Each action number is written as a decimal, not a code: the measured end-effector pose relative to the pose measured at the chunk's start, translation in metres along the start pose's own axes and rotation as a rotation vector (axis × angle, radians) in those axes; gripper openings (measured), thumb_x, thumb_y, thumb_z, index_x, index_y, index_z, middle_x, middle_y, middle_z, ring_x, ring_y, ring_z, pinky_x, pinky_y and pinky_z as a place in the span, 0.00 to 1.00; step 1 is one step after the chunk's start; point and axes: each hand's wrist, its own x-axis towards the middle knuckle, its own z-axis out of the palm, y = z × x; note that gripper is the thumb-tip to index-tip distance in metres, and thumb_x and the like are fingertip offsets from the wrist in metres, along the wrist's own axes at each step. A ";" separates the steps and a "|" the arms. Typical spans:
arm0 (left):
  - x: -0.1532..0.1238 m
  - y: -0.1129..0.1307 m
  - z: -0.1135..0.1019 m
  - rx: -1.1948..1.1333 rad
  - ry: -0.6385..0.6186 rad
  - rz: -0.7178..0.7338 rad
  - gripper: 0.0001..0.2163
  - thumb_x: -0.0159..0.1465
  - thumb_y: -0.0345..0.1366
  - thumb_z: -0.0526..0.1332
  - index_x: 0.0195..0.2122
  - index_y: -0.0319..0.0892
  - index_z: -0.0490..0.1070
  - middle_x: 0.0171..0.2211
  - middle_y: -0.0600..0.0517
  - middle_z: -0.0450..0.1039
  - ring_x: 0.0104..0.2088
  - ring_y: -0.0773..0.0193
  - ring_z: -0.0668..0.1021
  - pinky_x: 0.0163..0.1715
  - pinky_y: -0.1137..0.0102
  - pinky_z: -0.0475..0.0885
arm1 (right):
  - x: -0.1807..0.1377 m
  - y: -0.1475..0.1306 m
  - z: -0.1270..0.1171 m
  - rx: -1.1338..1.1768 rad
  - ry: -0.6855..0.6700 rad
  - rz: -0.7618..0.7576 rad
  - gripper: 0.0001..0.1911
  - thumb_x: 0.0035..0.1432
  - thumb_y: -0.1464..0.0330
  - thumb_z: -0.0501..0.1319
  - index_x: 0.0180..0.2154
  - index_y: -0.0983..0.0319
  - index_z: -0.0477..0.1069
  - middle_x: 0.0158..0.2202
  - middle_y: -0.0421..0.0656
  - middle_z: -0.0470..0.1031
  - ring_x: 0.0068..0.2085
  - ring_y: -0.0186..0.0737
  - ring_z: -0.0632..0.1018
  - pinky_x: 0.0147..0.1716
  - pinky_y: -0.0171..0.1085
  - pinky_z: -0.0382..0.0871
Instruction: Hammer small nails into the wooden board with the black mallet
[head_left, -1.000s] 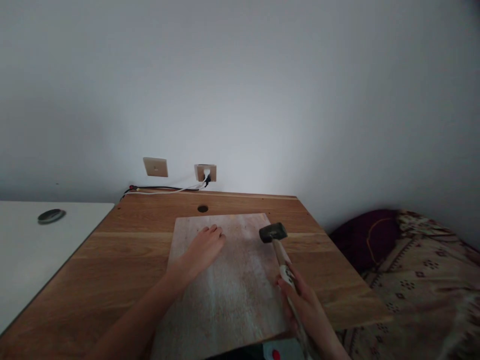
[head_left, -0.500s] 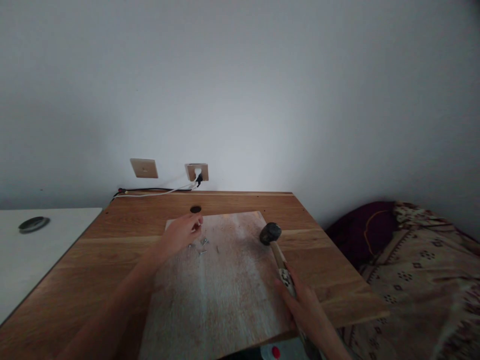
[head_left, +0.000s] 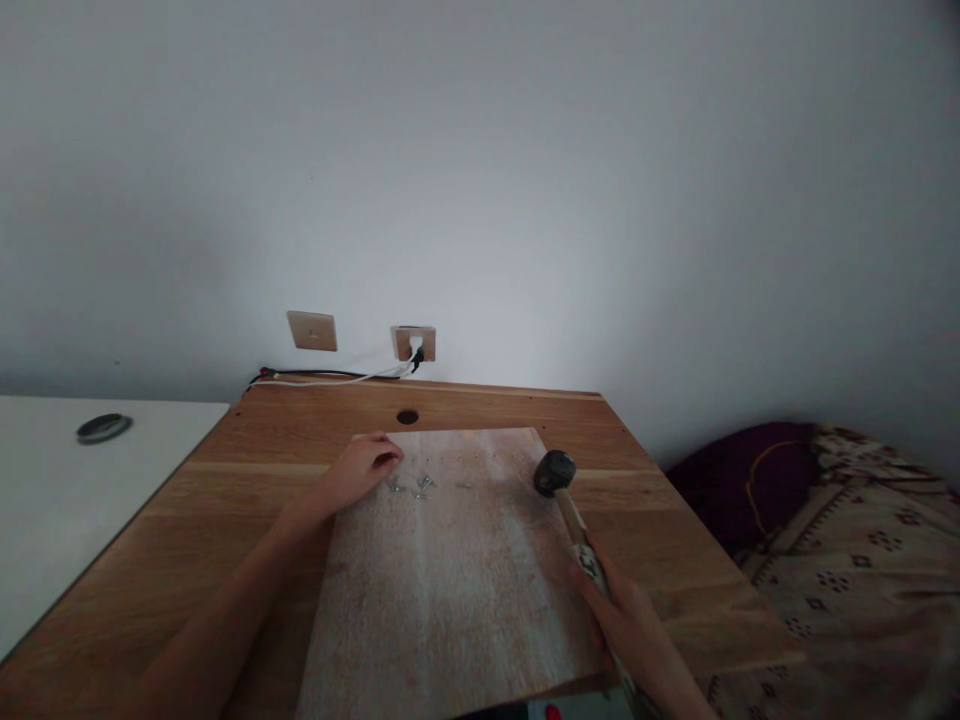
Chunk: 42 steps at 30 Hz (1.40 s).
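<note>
My right hand (head_left: 626, 620) is wrapped around the handle of a mallet (head_left: 555, 473) with a dark head, which hangs over the right edge of a pale wooden board (head_left: 442, 590). At the board's far left, my left hand (head_left: 367, 465) has its fingers curled and pressed together; whatever may be between them is hidden. Several small, shiny nail-like metal pieces (head_left: 422, 486) lie loose just right of that hand. A single thin piece (head_left: 463, 486) rests apart from them. Small marks (head_left: 460, 459) form a row near the board's far edge; whether holes or nail heads, I cannot tell.
The board lies on a wooden table (head_left: 247, 480) with a round cable hole (head_left: 407, 417). Behind it, cables (head_left: 337, 377) run to a wall socket (head_left: 414, 343). A white surface (head_left: 45, 480) with a dark round object (head_left: 103, 428) is at left, patterned fabric (head_left: 847, 560) at right.
The whole view has shifted, with the scene now further right. The separate thin metal piece now lies crosswise, farther from the others. My right hand keeps its hold on the mallet.
</note>
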 end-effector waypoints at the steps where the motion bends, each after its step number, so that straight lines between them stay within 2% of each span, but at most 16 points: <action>1: -0.001 -0.002 0.001 -0.017 0.008 0.009 0.11 0.66 0.33 0.56 0.37 0.42 0.80 0.40 0.46 0.80 0.42 0.58 0.80 0.49 0.65 0.71 | -0.001 -0.002 0.001 0.004 -0.009 -0.008 0.35 0.62 0.46 0.55 0.59 0.62 0.73 0.33 0.48 0.83 0.37 0.52 0.84 0.31 0.41 0.77; 6: -0.006 -0.009 0.010 -0.107 0.094 -0.028 0.10 0.62 0.30 0.58 0.42 0.43 0.76 0.37 0.49 0.79 0.38 0.61 0.79 0.44 0.67 0.73 | -0.004 -0.027 0.010 0.054 -0.113 -0.046 0.31 0.64 0.51 0.56 0.62 0.59 0.71 0.34 0.46 0.83 0.32 0.49 0.83 0.29 0.41 0.77; 8: -0.007 -0.009 0.014 -0.135 0.124 -0.054 0.07 0.61 0.30 0.59 0.39 0.43 0.74 0.33 0.52 0.78 0.35 0.62 0.78 0.41 0.68 0.73 | -0.004 -0.043 0.017 0.065 -0.185 -0.039 0.31 0.63 0.52 0.56 0.63 0.59 0.70 0.30 0.44 0.81 0.28 0.48 0.81 0.25 0.40 0.75; 11: -0.008 -0.006 0.017 -0.176 0.129 -0.058 0.03 0.61 0.30 0.59 0.35 0.43 0.72 0.31 0.53 0.76 0.33 0.63 0.77 0.38 0.69 0.72 | -0.001 -0.066 0.032 0.138 -0.299 0.021 0.33 0.64 0.53 0.55 0.65 0.62 0.66 0.20 0.37 0.72 0.19 0.41 0.74 0.17 0.36 0.68; 13: -0.009 -0.004 0.018 -0.207 0.138 -0.054 0.03 0.62 0.31 0.60 0.35 0.43 0.72 0.33 0.52 0.78 0.34 0.62 0.78 0.39 0.69 0.72 | 0.003 -0.079 0.044 0.225 -0.324 0.037 0.33 0.65 0.53 0.55 0.64 0.64 0.64 0.17 0.33 0.65 0.15 0.38 0.68 0.14 0.34 0.63; 18: -0.009 0.000 0.018 -0.187 0.177 -0.083 0.04 0.62 0.32 0.61 0.36 0.42 0.75 0.36 0.49 0.79 0.37 0.60 0.79 0.42 0.67 0.73 | 0.015 -0.106 0.064 0.360 -0.329 0.025 0.34 0.64 0.52 0.55 0.64 0.65 0.60 0.15 0.28 0.59 0.13 0.34 0.63 0.11 0.30 0.58; 23: -0.009 -0.002 0.020 -0.226 0.184 -0.113 0.13 0.60 0.28 0.61 0.46 0.42 0.74 0.34 0.51 0.80 0.34 0.62 0.80 0.40 0.68 0.74 | 0.024 -0.132 0.077 0.287 -0.454 -0.079 0.31 0.66 0.53 0.55 0.63 0.65 0.63 0.16 0.28 0.60 0.14 0.33 0.63 0.10 0.30 0.59; 29: -0.010 -0.004 0.021 -0.265 0.188 -0.144 0.18 0.60 0.27 0.62 0.51 0.42 0.72 0.37 0.49 0.81 0.38 0.57 0.82 0.40 0.66 0.74 | 0.025 -0.135 0.099 0.159 -0.480 -0.242 0.24 0.70 0.58 0.53 0.61 0.61 0.67 0.22 0.35 0.69 0.19 0.35 0.71 0.19 0.32 0.66; 34: -0.010 -0.004 0.022 -0.280 0.178 -0.142 0.20 0.59 0.26 0.61 0.54 0.41 0.70 0.34 0.50 0.79 0.35 0.58 0.80 0.39 0.66 0.73 | 0.024 -0.134 0.099 0.133 -0.456 -0.279 0.23 0.70 0.58 0.53 0.61 0.61 0.68 0.24 0.38 0.72 0.22 0.37 0.73 0.21 0.33 0.67; 39: -0.016 0.002 0.013 -0.142 0.216 -0.097 0.12 0.55 0.29 0.63 0.41 0.42 0.70 0.40 0.49 0.73 0.40 0.58 0.76 0.39 0.66 0.72 | 0.023 -0.132 0.096 0.181 -0.488 -0.194 0.25 0.69 0.56 0.54 0.62 0.60 0.67 0.22 0.35 0.68 0.17 0.34 0.69 0.16 0.31 0.64; 42: -0.023 0.008 0.008 -0.056 0.085 -0.009 0.07 0.56 0.33 0.65 0.35 0.42 0.70 0.40 0.50 0.70 0.42 0.57 0.74 0.42 0.65 0.71 | 0.023 -0.129 0.095 0.259 -0.473 -0.118 0.29 0.68 0.54 0.54 0.64 0.63 0.63 0.19 0.31 0.63 0.15 0.32 0.64 0.12 0.29 0.60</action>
